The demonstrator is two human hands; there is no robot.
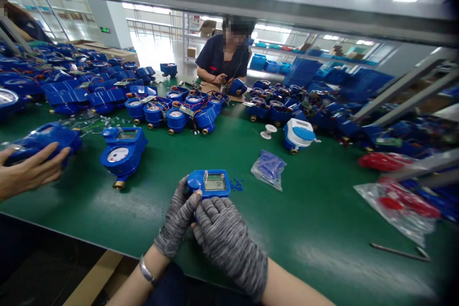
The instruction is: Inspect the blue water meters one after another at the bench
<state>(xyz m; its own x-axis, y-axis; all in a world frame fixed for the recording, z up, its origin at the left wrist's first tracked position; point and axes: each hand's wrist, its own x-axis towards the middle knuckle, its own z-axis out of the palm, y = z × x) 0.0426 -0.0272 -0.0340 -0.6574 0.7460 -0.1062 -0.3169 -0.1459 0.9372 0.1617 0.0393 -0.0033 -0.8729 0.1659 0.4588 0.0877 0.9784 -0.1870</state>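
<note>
A blue water meter with a small lit display rests at the table's front, between my two gloved hands. My left hand, in a grey fingerless glove, grips its left side, thumb near the round blue knob. Across its lower front lies my right hand, fingers curled over the body; the palm and whatever lies under it are hidden. Small blue bits are scattered just right of the meter. Another blue water meter with a white dial and brass fitting stands to the left.
A co-worker's hand touches a blue meter at far left. Several wired meters stand behind. A bag of blue parts, a white spool, a white-topped meter, red bagged parts and a metal rod lie rightward.
</note>
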